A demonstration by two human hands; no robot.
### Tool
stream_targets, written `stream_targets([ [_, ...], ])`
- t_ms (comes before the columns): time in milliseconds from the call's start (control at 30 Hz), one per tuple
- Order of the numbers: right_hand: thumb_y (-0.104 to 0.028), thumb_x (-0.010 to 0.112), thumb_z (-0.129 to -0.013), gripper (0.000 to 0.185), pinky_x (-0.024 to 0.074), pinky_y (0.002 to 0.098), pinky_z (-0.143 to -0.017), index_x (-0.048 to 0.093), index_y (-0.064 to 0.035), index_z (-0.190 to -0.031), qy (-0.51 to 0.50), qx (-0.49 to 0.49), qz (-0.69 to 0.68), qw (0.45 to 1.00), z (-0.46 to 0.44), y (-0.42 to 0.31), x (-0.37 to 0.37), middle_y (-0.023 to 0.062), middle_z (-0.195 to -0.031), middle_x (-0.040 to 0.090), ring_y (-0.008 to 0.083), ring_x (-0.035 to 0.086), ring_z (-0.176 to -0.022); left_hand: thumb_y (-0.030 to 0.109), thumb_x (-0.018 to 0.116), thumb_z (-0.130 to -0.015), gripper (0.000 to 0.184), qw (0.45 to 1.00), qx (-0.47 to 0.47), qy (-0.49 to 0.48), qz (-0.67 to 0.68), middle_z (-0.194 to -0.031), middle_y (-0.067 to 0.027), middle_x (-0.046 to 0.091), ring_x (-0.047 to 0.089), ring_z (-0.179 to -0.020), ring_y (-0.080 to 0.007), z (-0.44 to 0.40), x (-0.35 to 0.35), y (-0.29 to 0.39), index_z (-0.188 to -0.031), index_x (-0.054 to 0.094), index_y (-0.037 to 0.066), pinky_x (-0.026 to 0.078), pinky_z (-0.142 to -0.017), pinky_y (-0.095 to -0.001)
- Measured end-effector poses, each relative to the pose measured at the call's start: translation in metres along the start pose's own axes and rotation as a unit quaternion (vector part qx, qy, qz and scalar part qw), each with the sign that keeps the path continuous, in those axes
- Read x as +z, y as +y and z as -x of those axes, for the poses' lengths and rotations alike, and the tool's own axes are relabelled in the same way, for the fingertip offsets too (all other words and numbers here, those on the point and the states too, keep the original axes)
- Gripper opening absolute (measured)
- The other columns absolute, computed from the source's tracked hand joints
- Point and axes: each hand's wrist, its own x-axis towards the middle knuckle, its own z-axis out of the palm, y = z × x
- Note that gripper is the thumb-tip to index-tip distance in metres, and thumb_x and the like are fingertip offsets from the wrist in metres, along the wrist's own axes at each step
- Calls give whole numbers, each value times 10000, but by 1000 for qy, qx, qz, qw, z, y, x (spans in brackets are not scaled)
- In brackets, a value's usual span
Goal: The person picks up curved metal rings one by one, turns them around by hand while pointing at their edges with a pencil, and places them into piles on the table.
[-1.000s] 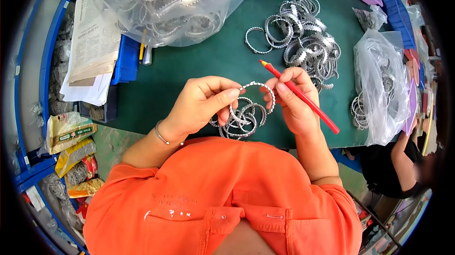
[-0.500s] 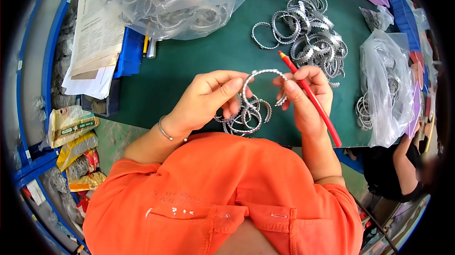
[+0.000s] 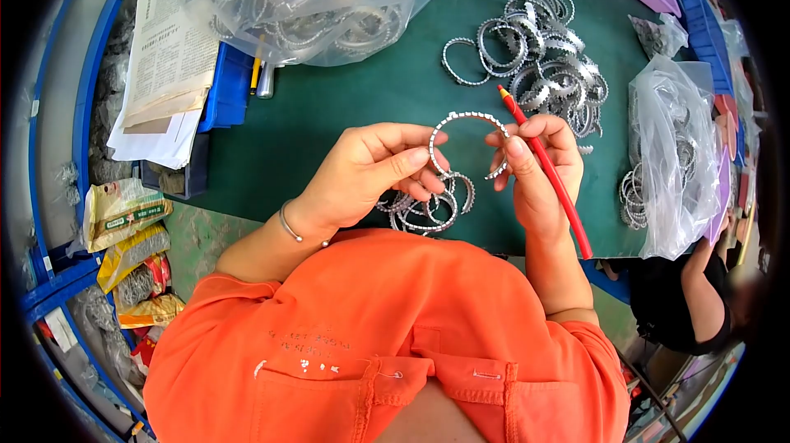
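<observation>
A silver C-shaped metal ring with a notched edge (image 3: pixel 471 115) is held up between my hands, its gap facing down. My left hand (image 3: pixel 362 165) pinches its left side between thumb and fingers. My right hand (image 3: pixel 545 165) grips the other end with its fingertips. A red pencil (image 3: pixel 570 217) is also held in my right hand, slanting across it with the yellowish tip up. Under the held ring, a small heap of similar rings (image 3: pixel 453 211) lies near the table's front edge, partly hidden by my left hand.
Behind my right hand is a larger pile of metal rings (image 3: pixel 559 81) on the green table (image 3: pixel 354 93). Clear plastic bags of rings stand at the back left (image 3: pixel 329 32) and right (image 3: pixel 671 163). Papers (image 3: pixel 164 56) rest on a blue bin (image 3: pixel 226 89). Another person (image 3: pixel 691 295) is at right.
The held ring has turned to face the camera more and shifted slightly right with both hands. The red pencil remains in my right hand.
</observation>
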Motion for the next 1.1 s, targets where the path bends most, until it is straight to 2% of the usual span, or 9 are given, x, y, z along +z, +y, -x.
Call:
stream_targets([
  [300,-14,608,-786,185,441,201,-461,471,-30,-910,1,-8,21,1000,2,0,1,118,-850,607,113,571,-620,37,525,-840,260,1000,13,0,9,-888,-103,607,609,-741,-152,-2,-1,-3,-1091,528,-30,512,-654,-248],
  [367,7,604,-782,159,459,222,-534,491,-16,-892,6,-19,38,999,2,0,4,118,-853,606,129,571,-672,27,527,-835,249,1000,21,5,16,-871,-100,609,605,-729,-146,-1,-1,-2,-1078,533,-30,510,-650,-245],
  [433,23,608,-770,126,464,250,-620,521,-5,-857,7,-251,283,926,-1,14,1,119,-850,603,158,565,-732,17,529,-831,239,999,29,10,23,-854,-96,611,601,-718,-141,-1,-2,-2,-1065,538,-31,508,-645,-243],
  [500,36,621,-751,121,464,265,-649,541,-6,-832,-3,-275,277,921,1,13,7,120,-849,600,178,566,-740,-14,537,-815,231,999,36,34,-11,-837,-94,613,596,-703,-131,-2,-3,-3,-1045,542,-36,506,-638,-242],
  [733,32,645,-738,149,452,212,-583,544,-2,-841,-66,-198,220,953,3,24,20,62,-773,579,103,552,-640,-19,517,-837,250,997,68,11,-38,-939,-146,616,618,-815,-173,-1,7,-5,-1084,515,-57,510,-690,-251],
  [833,39,604,-771,155,486,219,-574,494,-22,-862,-43,-51,-14,998,2,13,16,86,-795,586,125,581,-671,-10,508,-838,272,980,110,52,-158,-997,-118,578,600,-777,-143,-2,1,-2,-1108,506,-35,502,-620,-225],
  [900,34,571,-791,169,497,236,-537,462,-47,-891,-61,-6,-130,990,-5,10,9,124,-819,590,158,594,-655,-1,497,-840,302,988,87,91,-91,-1017,-107,558,589,-757,-135,-5,-1,-2,-1142,481,-23,493,-583,-215],
  [967,15,561,-804,173,500,237,-526,450,-60,-914,-83,12,-192,978,-6,10,6,134,-820,590,175,601,-652,42,475,-868,318,997,22,67,-37,-999,-126,575,611,-812,-185,-7,-1,1,-1176,451,-34,520,-659,-245],
  [1100,-6,525,-834,142,502,235,-521,443,-73,-928,-101,44,-218,970,-7,14,2,141,-839,593,191,614,-672,42,458,-879,317,1000,-23,14,4,-959,-139,584,618,-850,-215,-4,1,9,-1177,435,-66,517,-724,-261],
])
